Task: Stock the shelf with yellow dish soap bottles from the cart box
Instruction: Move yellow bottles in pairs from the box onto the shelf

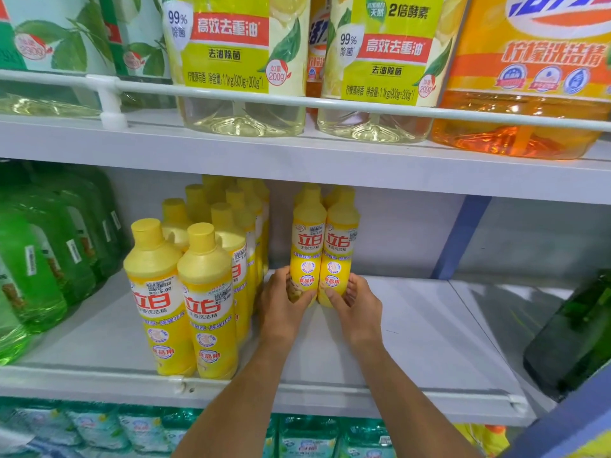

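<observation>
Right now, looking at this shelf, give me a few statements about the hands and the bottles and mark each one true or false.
1. The left hand and right hand each grip the base of a yellow bottle. True.
2. The two held bottles lie flat on the shelf. False: they stand upright, side by side.
3. A yellow bottle group stands left of the hands. True.
4. Green bottles fill the shelf's right half. False: they sit at the far left.
5. The upper shelf holds large bottles. True.

Left hand (281, 297) and right hand (355, 300) each grip one upright yellow bottle (307, 246), (340, 249), touching, mid-shelf (429, 325); stocked yellow rows (198, 279) stand left.
</observation>
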The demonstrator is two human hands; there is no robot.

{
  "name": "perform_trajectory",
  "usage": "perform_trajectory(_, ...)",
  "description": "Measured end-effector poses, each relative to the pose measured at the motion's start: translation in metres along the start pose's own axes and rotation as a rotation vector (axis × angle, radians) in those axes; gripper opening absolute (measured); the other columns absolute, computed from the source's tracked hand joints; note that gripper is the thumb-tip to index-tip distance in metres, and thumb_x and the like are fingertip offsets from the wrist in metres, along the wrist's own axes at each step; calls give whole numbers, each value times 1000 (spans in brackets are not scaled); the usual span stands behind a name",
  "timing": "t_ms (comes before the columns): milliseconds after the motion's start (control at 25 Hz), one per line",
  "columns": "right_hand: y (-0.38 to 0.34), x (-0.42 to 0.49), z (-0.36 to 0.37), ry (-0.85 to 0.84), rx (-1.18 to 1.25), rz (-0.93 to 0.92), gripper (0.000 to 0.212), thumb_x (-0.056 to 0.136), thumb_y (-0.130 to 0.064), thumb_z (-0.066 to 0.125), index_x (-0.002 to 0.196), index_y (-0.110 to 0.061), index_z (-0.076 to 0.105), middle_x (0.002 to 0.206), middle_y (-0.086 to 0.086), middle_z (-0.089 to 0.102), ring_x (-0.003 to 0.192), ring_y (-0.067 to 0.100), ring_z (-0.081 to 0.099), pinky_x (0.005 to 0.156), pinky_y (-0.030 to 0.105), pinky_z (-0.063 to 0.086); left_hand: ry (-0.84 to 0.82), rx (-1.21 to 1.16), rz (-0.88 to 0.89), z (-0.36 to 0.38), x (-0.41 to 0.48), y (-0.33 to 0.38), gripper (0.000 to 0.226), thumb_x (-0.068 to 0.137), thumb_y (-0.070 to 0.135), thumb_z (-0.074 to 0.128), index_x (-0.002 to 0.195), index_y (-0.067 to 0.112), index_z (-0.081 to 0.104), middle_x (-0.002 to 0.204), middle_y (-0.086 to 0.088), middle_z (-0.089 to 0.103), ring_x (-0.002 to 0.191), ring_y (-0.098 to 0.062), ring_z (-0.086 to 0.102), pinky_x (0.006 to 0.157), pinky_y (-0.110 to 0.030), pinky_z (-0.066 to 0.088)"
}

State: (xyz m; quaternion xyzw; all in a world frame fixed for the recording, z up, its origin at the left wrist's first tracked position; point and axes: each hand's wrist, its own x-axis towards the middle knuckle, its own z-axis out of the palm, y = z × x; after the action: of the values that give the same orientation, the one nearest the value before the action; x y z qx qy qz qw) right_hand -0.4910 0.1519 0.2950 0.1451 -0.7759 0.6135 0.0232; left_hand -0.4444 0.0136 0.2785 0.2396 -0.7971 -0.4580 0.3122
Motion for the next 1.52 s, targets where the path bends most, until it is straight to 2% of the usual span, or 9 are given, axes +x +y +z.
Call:
perform_trajectory(120, 4, 2, 2, 10, -7, -15, 43, 85, -28, 81, 122, -23, 59, 110, -8, 70, 93, -4, 66, 76, 1, 50, 19, 14, 5, 3, 4, -3, 63, 70, 43, 89, 121, 34, 53, 120, 5, 69, 107, -17, 67, 88, -42, 60)
perform_trajectory(280, 7, 3, 1, 12, -7, -19, 48, 85, -25, 81, 127, -17, 60, 111, -7, 71, 94, -7, 66, 76, 1, 49, 20, 26, 0, 4, 6, -3, 64, 70, 42, 89, 122, 31, 55, 121, 4, 69, 108, -18, 66, 90, -41, 60)
perform_trajectory(480, 6, 3, 2, 13, -11, -20, 49, 86, -28, 80, 129, -18, 59, 116, -4, 70, 98, 6, 68, 77, 1, 50, 8, 16, 5, 3, 5, -4, 65, 70, 42, 89, 124, 31, 55, 121, 5, 69, 109, -17, 67, 91, -41, 60)
perform_trajectory(640, 4, 2, 1, 9, -7, -16, 48, 85, -24, 80, 128, -16, 60, 110, -7, 69, 91, -7, 65, 73, 0, 48, 5, -6, 4, 2, 6, -5, 66, 69, 39, 90, 125, 31, 56, 120, 5, 70, 108, -16, 68, 90, -39, 60)
perform_trajectory(800, 3, 2, 1, 16, -14, -8, 50, 84, -26, 81, 129, -16, 61, 113, -5, 71, 94, 1, 67, 75, 0, 48, 4, -43, -12, 1, 5, 0, 66, 71, 33, 90, 128, 25, 58, 122, 3, 70, 108, -16, 68, 90, -34, 59)
perform_trajectory(960, 2, 2, 0, 17, -33, 0, 48, 84, -24, 82, 127, -15, 62, 111, -6, 71, 91, -7, 64, 74, -2, 46, -1, -85, -28, 1, 4, 4, 67, 72, 26, 90, 130, 19, 58, 124, -1, 69, 105, -12, 64, 90, -29, 56)
perform_trajectory(1040, 4, 2, 0, 13, -38, -2, 49, 84, -25, 81, 128, -16, 62, 114, -5, 71, 93, -2, 66, 75, -2, 47, 4, -89, -26, 1, 3, 5, 67, 72, 25, 90, 130, 18, 59, 124, -2, 69, 105, -12, 64, 90, -29, 56)
perform_trajectory(1320, -2, 6, -4, -7, -61, 25, 47, 83, -23, 83, 125, -16, 63, 107, -7, 71, 87, -12, 63, 71, -1, 47, -10, -132, -67, -3, 4, 15, 62, 70, 21, 92, 122, 16, 61, 112, 1, 70, 92, -7, 64, 75, -14, 49)
perform_trajectory(1520, -16, 1, -19, -103, -202, 12, 50, 86, -35, 80, 128, -19, 58, 122, -3, 69, 96, -2, 64, 87, 19, 52, -64, -133, -172, -13, 3, 31, 75, 69, 21, 91, 131, 15, 49, 111, 5, 60, 100, -17, 63, 82, -31, 54)
